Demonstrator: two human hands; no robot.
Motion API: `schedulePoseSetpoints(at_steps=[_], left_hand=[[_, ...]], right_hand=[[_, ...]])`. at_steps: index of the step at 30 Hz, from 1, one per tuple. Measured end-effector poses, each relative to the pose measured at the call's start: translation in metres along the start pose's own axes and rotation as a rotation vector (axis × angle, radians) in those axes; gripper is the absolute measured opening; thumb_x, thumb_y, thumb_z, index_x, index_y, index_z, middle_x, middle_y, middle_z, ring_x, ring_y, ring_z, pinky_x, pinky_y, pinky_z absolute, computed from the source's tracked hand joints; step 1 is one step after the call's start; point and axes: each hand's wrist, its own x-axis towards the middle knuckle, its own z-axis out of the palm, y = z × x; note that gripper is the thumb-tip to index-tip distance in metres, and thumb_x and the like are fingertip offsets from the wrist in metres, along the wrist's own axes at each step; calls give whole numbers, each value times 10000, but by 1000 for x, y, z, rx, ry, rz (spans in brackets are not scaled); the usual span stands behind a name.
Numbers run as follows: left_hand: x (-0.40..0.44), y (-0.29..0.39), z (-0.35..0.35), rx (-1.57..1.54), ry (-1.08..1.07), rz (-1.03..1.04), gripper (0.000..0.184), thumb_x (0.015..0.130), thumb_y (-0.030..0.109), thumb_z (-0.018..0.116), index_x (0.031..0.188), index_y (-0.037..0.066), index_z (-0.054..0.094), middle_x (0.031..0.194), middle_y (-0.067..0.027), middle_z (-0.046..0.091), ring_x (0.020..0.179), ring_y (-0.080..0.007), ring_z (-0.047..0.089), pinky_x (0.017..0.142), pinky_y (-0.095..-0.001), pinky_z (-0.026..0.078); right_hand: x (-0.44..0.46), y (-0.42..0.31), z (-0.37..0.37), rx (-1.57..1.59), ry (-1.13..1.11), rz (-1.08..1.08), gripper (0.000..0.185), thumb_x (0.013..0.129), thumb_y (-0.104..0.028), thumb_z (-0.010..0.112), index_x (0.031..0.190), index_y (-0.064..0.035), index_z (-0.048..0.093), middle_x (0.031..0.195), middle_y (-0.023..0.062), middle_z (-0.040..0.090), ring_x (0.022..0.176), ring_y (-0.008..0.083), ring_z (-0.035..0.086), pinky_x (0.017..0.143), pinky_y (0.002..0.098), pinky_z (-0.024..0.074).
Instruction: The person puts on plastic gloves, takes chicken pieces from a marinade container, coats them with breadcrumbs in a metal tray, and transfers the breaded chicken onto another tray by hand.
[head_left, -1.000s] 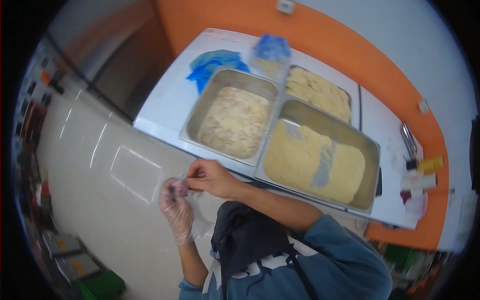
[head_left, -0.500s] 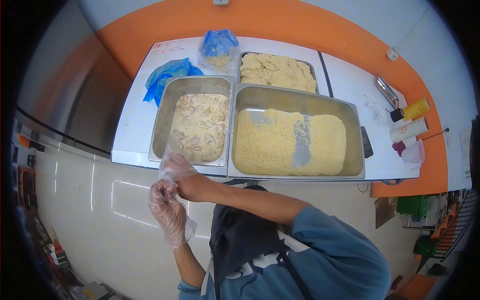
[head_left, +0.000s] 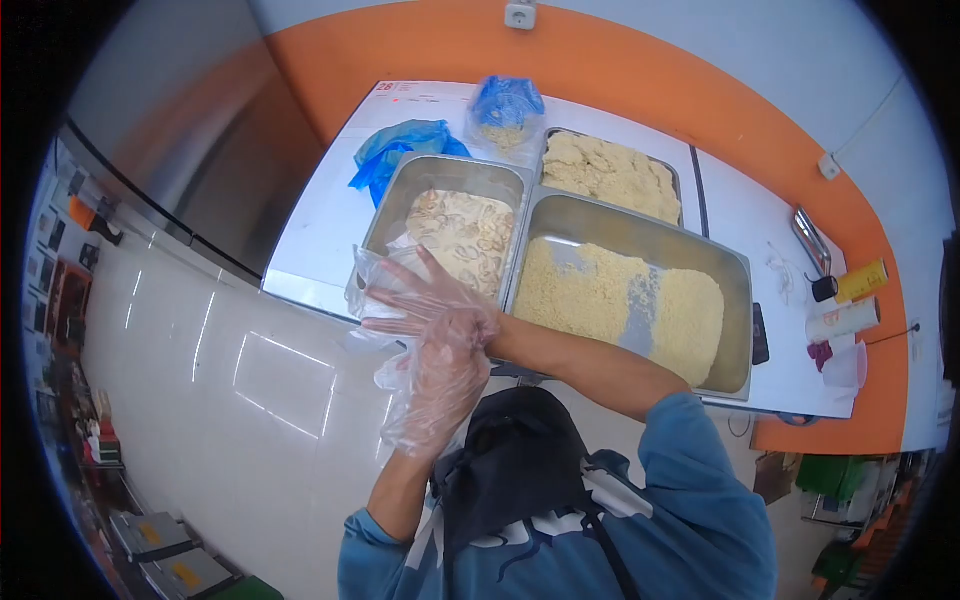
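Observation:
My right hand (head_left: 430, 298) has its fingers spread inside a loose clear plastic glove (head_left: 372, 283), over the near end of a steel pan (head_left: 395, 205). That pan holds meat pieces (head_left: 465, 235) in a pale, milky batter. My left hand (head_left: 447, 372), also in a clear plastic glove, is closed at my right wrist and grips the cuff of the right glove. Right of the batter pan, a larger steel pan (head_left: 738, 330) contains pale yellow crumbs (head_left: 590, 295), with bare metal showing through in the middle.
Behind stands a tray heaped with crumb mixture (head_left: 615, 175). Blue plastic bags (head_left: 405, 150) and a tied bag of crumbs (head_left: 505, 115) lie at the back left. A phone (head_left: 761, 335), metal tongs (head_left: 812, 240), a yellow roll (head_left: 860, 282) and a plastic cup (head_left: 846, 366) are on the right.
My right fingers have gone from bunched to spread inside the glove. My left hand has moved up to the right wrist, pulling the cuff. The view has shifted, too.

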Motion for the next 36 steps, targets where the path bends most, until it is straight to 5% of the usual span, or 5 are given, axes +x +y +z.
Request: schedulePoseSetpoints(at_steps=[3,12,17,28,36], left_hand=[[9,3,-2,-43,-40,-13,234,763,-112,535,960,10,563,823,-188,598,788,-388,609,733,-446,474],[52,33,-8,36,-106,120,185,788,-89,550,947,0,586,822,-197,620,811,-390,618,743,-451,474],[76,50,5,-68,6,327,155,834,-79,591,958,15,594,823,-177,615,776,-325,619,711,-391,491],[-21,-59,-42,-468,195,-616,99,934,26,639,943,51,544,792,6,514,725,-86,482,681,-226,415],[-44,-56,-11,-381,313,-795,132,945,98,662,955,59,536,787,-1,517,704,-81,472,654,-233,406]], right_hand=[[10,2,-1,957,83,90,689,831,-531,580,1470,-354,394,1562,92,330,1466,373,221,1112,701,206],[47,28,-82,685,44,232,846,881,-322,675,1566,-285,180,1622,122,174,1427,400,299,1134,560,315],[17,87,-102,1358,-49,608,1063,785,-681,604,1573,-131,149,1619,160,180,1418,346,342,1107,516,359],[-346,85,-24,302,-476,1167,804,963,-269,582,1574,-96,89,1621,206,106,1506,355,80,1221,463,86],[-226,44,-8,565,-446,461,770,966,-455,526,1578,-168,158,1633,133,123,1504,325,111,1195,556,100]])
